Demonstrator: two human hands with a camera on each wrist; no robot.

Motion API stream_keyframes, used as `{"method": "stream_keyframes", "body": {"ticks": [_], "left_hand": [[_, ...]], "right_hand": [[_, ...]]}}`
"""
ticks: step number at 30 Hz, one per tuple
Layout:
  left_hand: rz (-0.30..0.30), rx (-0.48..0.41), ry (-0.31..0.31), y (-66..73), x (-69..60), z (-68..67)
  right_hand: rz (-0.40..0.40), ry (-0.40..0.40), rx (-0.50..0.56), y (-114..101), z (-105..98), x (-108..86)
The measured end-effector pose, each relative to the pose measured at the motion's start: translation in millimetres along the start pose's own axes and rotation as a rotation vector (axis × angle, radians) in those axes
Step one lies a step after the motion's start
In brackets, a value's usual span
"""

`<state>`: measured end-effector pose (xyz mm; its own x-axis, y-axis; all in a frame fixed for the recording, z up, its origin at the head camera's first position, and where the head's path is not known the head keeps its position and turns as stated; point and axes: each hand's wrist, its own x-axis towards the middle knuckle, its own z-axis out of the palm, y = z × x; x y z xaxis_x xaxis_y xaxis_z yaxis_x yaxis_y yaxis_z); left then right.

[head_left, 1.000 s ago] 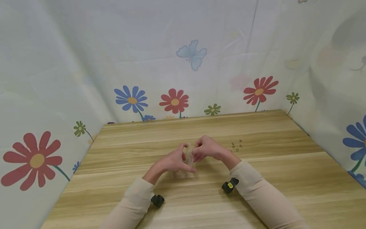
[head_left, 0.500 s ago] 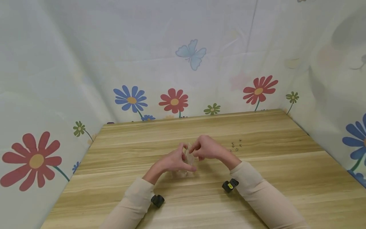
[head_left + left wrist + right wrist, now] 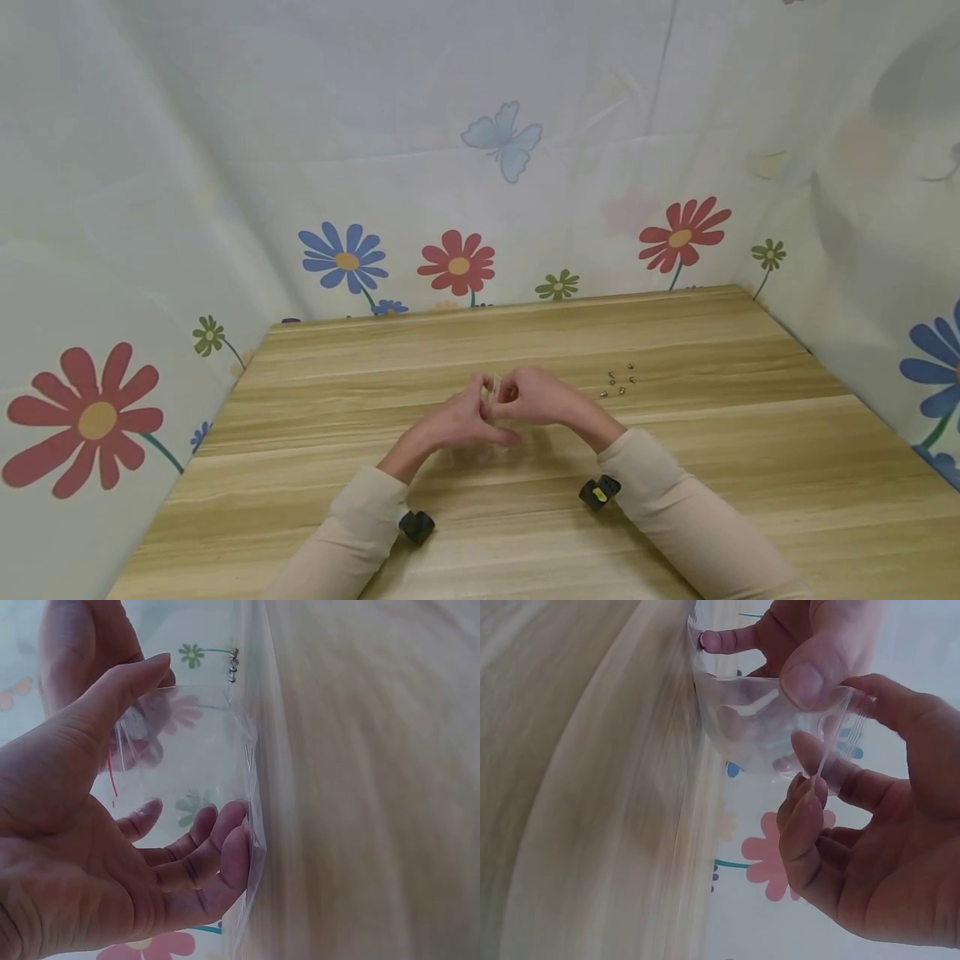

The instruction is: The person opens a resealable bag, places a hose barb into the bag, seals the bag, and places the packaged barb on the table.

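A clear plastic zip bag with a thin red line near its mouth stands between the two hands, its lower end close to the tabletop. My left hand grips it, thumb on one side and fingers curled on the other. From the opposite side, my right hand pinches the upper rim of the bag. In the right wrist view the bag's mouth is parted, with a right-hand finger at the opening. Whatever the bag may contain is hard to make out through the film.
Several small metal pieces, perhaps screws, lie on the wood-grain table right of the right hand. A white curtain printed with flowers closes off the back and sides. Each sleeve carries a black wrist camera.
The right hand has shifted slightly left and its fingers now overlap the bag's rim more. The left hand has stayed nearly still around the bag. The small metal pieces lie as before.
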<state>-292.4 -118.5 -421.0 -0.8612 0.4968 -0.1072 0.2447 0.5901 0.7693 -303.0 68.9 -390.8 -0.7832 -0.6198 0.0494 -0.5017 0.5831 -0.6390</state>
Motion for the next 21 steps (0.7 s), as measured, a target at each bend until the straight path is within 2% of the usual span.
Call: {"method": "stream_keyframes", "body": {"ticks": [4,14,21], "left_hand": [[-0.009,-0.007,0.002,0.7,-0.6,0.5],[-0.031,-0.015,0.006,0.5,0.8,-0.1],[-0.017,-0.011,0.018,-1.0,0.6,0.2]], "right_hand": [[-0.014,0.001,0.018,-0.3,-1.7,-0.5],[0.066,-0.063,0.237,-0.5,-7.4,-1.5],[0.057,-0.061,0.198,2.0,-6.6,0.4]]}}
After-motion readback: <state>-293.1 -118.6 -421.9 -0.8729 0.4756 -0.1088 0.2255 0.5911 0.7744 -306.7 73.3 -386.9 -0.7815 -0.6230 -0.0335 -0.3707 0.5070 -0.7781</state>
